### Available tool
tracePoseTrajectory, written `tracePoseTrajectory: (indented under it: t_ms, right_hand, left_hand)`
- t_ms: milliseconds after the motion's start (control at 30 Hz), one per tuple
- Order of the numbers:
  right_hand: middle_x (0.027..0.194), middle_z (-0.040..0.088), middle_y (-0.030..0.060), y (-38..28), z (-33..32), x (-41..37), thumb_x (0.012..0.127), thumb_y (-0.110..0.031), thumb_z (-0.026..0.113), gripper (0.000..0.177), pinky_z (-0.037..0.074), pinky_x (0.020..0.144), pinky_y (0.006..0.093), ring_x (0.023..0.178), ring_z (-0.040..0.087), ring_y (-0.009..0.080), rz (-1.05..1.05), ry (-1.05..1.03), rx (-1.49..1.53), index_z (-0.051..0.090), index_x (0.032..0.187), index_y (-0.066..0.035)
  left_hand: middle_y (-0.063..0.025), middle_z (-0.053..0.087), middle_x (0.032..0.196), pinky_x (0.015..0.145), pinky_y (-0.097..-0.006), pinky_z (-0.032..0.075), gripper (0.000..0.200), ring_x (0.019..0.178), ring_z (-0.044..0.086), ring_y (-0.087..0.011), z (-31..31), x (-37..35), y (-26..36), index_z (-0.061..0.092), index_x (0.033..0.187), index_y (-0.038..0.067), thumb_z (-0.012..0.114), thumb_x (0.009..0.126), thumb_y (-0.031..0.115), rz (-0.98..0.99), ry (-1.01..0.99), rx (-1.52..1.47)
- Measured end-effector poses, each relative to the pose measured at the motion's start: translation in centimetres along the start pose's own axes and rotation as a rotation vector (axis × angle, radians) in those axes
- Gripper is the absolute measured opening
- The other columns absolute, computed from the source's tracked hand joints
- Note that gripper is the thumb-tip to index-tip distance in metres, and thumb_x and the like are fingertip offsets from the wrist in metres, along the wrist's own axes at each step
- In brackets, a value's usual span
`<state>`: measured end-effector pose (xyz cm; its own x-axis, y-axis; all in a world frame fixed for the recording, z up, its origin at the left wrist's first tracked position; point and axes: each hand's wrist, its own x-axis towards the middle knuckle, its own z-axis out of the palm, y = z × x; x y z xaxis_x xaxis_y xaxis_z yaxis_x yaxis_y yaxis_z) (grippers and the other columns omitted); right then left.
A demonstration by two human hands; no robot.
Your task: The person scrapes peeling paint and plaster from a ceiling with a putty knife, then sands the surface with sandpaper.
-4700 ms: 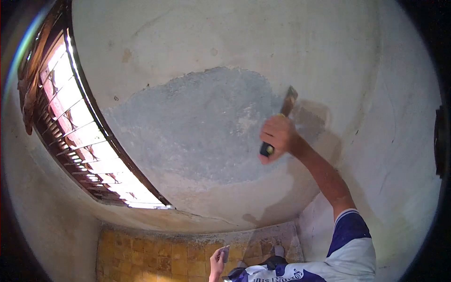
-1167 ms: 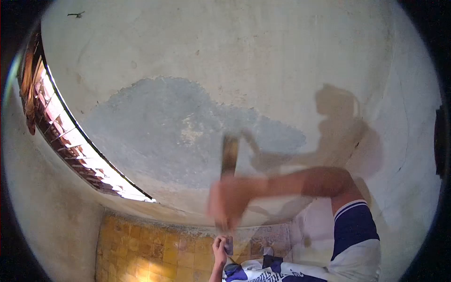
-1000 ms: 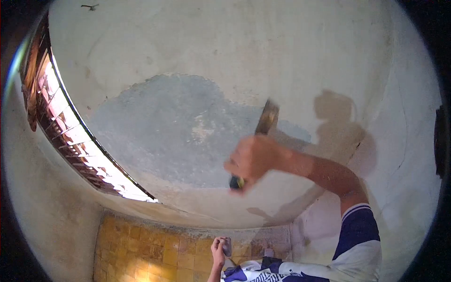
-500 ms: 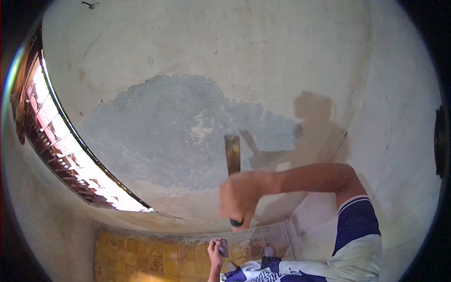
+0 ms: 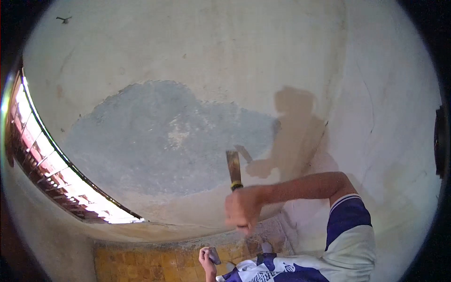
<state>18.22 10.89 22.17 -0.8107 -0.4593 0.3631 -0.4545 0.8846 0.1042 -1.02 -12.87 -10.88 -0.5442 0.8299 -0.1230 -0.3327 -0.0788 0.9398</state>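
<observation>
– Scraper (image 5: 233, 165) first, from the head view: where was it?
– Upright in the right hand (image 5: 242, 209), which was clenched round the handle. The blade pointed up and its tip seemed to lie against the wall (image 5: 225, 42), at the lower edge of the grey patch (image 5: 155, 141) where the pale coat was gone. A yellow band ringed the tool just above the fist.
– And the left hand (image 5: 206, 259)?
– Low in the picture, near the person's chest, with its fingers closed on a small grey object (image 5: 214, 255). I could not tell what that object was.
– What lay around them?
– A shadow (image 5: 293, 127) of the arm and tool fell on the wall just to the right of the blade, meeting it at the tip. The right forearm ran level from a blue and white sleeve (image 5: 347, 225). A louvred window (image 5: 51, 178) glowed bright at the left, well apart from the tool. Yellow floor tiles (image 5: 150, 263) showed below the wall, beside the left hand.
</observation>
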Motion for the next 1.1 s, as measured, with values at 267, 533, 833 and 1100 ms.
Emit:
tracePoseTrajectory:
  t_ms: [267,533,833,1100]
  right_hand:
    - [0.061,0.052,0.0048,-0.1,-2.0,-3.8,0.068,-0.042,0.066,0.030,0.045,0.052,0.0399,0.057,0.056,0.0256,0.105,0.189,-0.228,0.054,0.065,-0.014]
    - [0.058,0.050,0.0057,2.0,0.7,-10.5,0.061,-0.043,0.070,0.035,0.044,0.045,0.0393,0.052,0.054,0.0249,0.667,0.233,-0.573,0.052,0.059,-0.013]
    - [0.056,0.049,0.0031,1.8,0.3,-10.1,0.068,-0.035,0.069,0.029,0.044,0.045,0.0351,0.053,0.055,0.0216,0.407,0.873,-0.514,0.052,0.064,-0.012]
    - [0.065,0.048,0.0039,1.1,-2.0,-8.5,0.081,-0.038,0.069,0.038,0.045,0.047,0.0318,0.051,0.051,0.0193,0.205,0.854,-0.451,0.050,0.070,-0.007]
  left_hand:
    - [-0.0018,0.057,0.083,0.072,-0.0241,0.043,0.011,0.078,0.053,-0.0104,1.2,0.1,0.0,0.057,0.092,0.005,0.054,0.089,0.014,0.025,0.035,0.040]
    - [-0.0029,0.058,0.086,0.076,-0.0264,0.044,0.012,0.081,0.054,-0.0122,3.5,-0.6,-1.4,0.057,0.090,0.004,0.055,0.090,0.016,0.002,-0.016,0.019]
    - [-0.0054,0.060,0.089,0.077,-0.0286,0.043,0.013,0.083,0.054,-0.0141,6.2,-1.6,-2.1,0.057,0.091,0.004,0.058,0.089,0.017,-0.074,0.061,0.037]
    - [-0.0053,0.060,0.092,0.079,-0.0290,0.044,0.014,0.086,0.055,-0.0145,9.8,-2.3,-2.2,0.058,0.093,0.004,0.056,0.090,0.018,-0.051,0.068,0.090]
